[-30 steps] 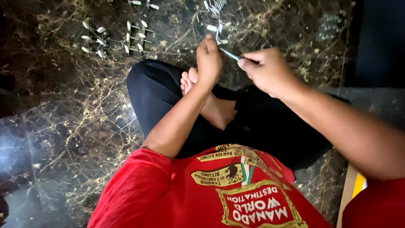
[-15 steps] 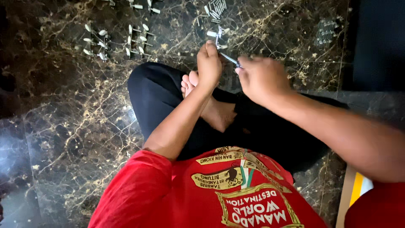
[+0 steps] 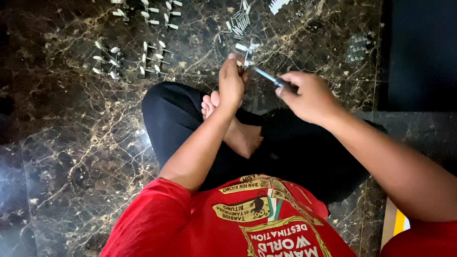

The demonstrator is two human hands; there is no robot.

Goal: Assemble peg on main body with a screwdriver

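Now my right hand [image 3: 309, 95] has slid out along the slim screwdriver [image 3: 266, 76] and grips its dark handle, closed tight, while my left hand [image 3: 232, 83] — fingers pinched shut — steadies a small white part [image 3: 241, 62] at the tip, above the marble floor [image 3: 71, 143] — so the fastening goes on.

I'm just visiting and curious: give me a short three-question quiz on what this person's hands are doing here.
1. True or false: the right hand holds a slim metal-shafted screwdriver.
2. What does the left hand pinch? A) a small white plastic part B) a red cloth C) a glass cup
3. Fill in: rows of small white and metal parts lie on the dark ___ floor.

Key: 1 true; 2 A; 3 marble. The tool's tip meets the part at the left hand's fingertips, above the person's crossed legs in black trousers.
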